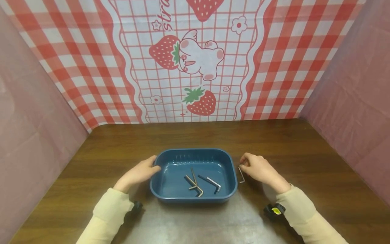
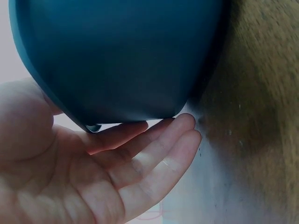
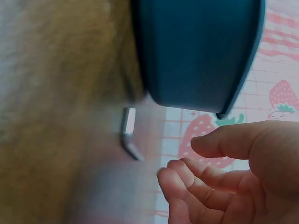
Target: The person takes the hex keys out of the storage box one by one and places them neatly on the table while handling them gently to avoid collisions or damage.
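A blue tray point(image 1: 193, 200) holds several L-shaped hex keys point(image 1: 210, 181), some crossing each other. At its left end, the left hand point(image 1: 140, 174) grips the rim, thumb over the edge; the left wrist view shows that hand's fingers point(image 2: 159, 172) against the outside of the tray wall point(image 2: 117, 56). Beyond the right end, another hex key point(image 1: 241, 174) lies on the table. The right hand point(image 1: 260, 169) is just beside this key. In the right wrist view, a gap separates the key point(image 3: 130, 130) from the bent fingers and the thumb, with nothing between them.
The brown wooden table point(image 1: 195, 135) extends around the tray. Behind it hangs a red-and-white checked cloth point(image 1: 274, 67) with strawberry prints. Pink cloth point(image 1: 350, 101) hangs at both sides. Each wrist wears a dark strapped device point(image 1: 274, 210).
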Tool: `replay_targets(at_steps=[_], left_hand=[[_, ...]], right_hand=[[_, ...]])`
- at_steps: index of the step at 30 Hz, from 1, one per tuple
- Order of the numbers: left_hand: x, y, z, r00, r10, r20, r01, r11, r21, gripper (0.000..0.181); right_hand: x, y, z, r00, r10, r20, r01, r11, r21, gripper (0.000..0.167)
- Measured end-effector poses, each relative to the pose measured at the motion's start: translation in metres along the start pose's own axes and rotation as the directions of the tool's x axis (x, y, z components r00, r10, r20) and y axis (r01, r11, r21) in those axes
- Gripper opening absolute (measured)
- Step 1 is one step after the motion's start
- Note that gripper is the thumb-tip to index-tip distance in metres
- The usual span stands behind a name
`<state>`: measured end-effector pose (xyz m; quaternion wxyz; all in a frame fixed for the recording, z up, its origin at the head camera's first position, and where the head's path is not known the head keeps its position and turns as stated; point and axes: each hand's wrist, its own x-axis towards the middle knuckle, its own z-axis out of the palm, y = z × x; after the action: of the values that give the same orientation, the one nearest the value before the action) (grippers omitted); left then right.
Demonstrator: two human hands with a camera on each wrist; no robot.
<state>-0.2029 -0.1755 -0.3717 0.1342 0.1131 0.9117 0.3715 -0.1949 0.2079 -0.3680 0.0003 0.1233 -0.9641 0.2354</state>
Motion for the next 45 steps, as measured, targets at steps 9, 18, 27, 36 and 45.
replay_targets(at_steps=[9,18,27,36,45], left_hand=[[0.000,0.002,-0.001,1.000,-0.005,-0.005,0.005,1.000,-0.012,0.043],[0.001,0.003,0.000,1.000,-0.009,0.007,0.009,1.000,-0.019,0.049],[0.002,0.001,0.001,1.000,-0.017,0.005,0.017,0.999,-0.027,0.056],[0.001,0.002,0.001,0.999,-0.042,0.012,0.042,0.999,-0.034,0.059],[0.001,0.001,0.000,0.999,-0.039,0.015,0.039,0.999,-0.025,0.059]], right_hand=[[0.003,-0.018,-0.018,0.997,-0.039,-0.071,0.039,0.999,0.006,0.015],[0.004,-0.040,-0.022,0.986,-0.104,-0.132,0.108,0.994,0.019,0.010],[0.006,-0.058,-0.017,0.982,-0.167,-0.093,0.169,0.985,0.020,0.010],[0.007,-0.073,-0.007,0.963,-0.266,-0.034,0.265,0.964,-0.026,0.013],[0.007,-0.079,0.007,0.946,-0.318,0.065,0.321,0.946,-0.042,0.018]])
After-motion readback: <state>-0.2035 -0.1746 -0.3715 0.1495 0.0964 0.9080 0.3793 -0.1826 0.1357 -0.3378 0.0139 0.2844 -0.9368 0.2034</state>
